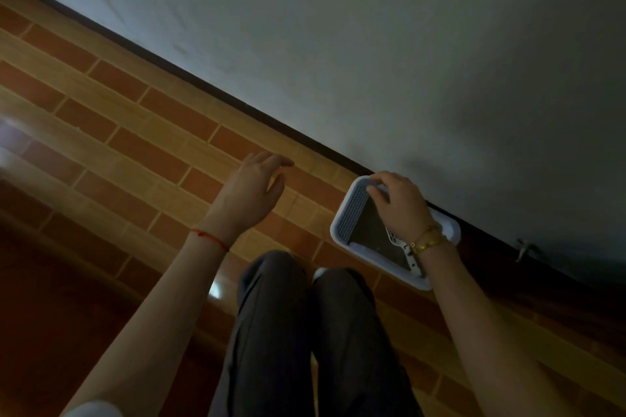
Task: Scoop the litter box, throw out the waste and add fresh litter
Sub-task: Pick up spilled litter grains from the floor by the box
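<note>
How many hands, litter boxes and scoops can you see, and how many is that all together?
hands: 2, the left hand and the right hand
litter box: 1
scoop: 1, lying in the box, partly hidden under the right wrist
Total: 4

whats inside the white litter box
In the white plastic litter box: dark litter, a grey perforated panel along one side and a white slotted scoop. The right hand hides the rest.
</note>
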Available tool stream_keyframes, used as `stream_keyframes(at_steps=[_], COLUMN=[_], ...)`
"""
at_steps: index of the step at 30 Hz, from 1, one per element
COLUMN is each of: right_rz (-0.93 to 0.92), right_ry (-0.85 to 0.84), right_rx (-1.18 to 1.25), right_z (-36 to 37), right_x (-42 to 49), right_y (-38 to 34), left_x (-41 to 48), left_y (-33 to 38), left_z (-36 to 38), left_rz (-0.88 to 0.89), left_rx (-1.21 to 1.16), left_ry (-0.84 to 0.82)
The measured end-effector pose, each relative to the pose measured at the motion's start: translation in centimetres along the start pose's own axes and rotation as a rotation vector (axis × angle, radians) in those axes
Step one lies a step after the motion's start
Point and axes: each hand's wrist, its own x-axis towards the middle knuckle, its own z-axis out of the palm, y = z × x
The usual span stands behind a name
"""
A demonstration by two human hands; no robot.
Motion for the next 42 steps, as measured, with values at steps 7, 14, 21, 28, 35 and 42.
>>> stream_keyframes(at_steps=[7, 14, 21, 28, 35, 42], right_rz=[-0.014, -0.011, -0.025, -0.072, 0.019, -0.055], right_ry=[-0.005, 0.014, -0.036, -0.168, -0.270, -0.194], right_rx=[-0.060, -0.098, -0.293, -0.536, -0.612, -0.681], right_z=[13.4, 25.1, 31.6, 36.1, 39.0, 40.9], right_x=[13.0, 23.0, 27.2, 30.2, 31.5, 31.1], right_y=[8.5, 16.8, 22.2, 23.4, 22.3, 22.5], left_x=[9.1, 15.8, 18.8, 19.4, 19.4, 18.1], left_y=[-11.0, -20.2, -24.3, -25.3, -24.9, -25.5], left_z=[14.1, 26.6, 35.1, 40.3, 42.3, 42.9], left_rz=[0.061, 0.147, 0.176, -0.168, -0.433, -0.526], left_rx=[0.092, 0.142, -0.024, -0.837, -1.533, -1.943], left_ry=[-0.046, -0.054, 0.006, 0.029, 0.020, 0.061])
